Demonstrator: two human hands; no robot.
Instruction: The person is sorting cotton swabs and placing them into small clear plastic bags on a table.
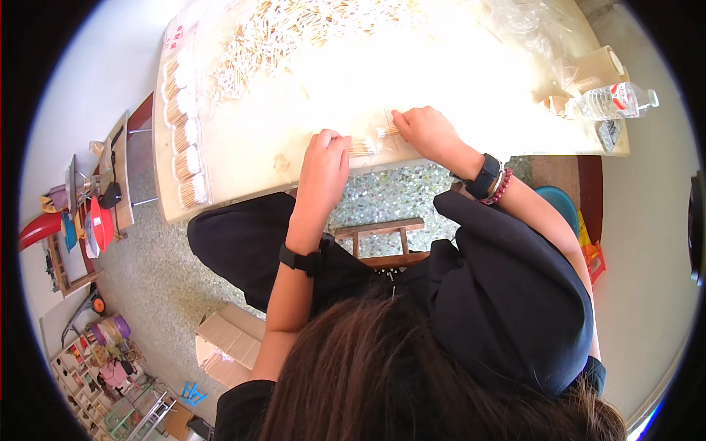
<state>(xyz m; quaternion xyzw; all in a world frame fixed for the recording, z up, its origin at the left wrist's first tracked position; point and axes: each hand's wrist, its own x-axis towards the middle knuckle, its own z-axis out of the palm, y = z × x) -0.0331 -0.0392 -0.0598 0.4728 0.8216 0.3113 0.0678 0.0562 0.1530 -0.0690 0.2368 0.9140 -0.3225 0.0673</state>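
Observation:
Near the front edge of the table my left hand is closed at the left end of a small bundle of cotton swabs. White tips of that bundle point to the right. My right hand pinches a few more cotton swabs, their white tips facing the bundle. Glare washes out part of the tabletop, so how many swabs each hand holds cannot be made out. Farther back lies a wide loose pile of cotton swabs. Along the left edge, several swab bundles sit in a row in clear plastic.
The pale table carries clear plastic film, a roll of tape and a plastic bottle lying on its side at the right. On the floor are a cardboard box and a wooden stool under the table.

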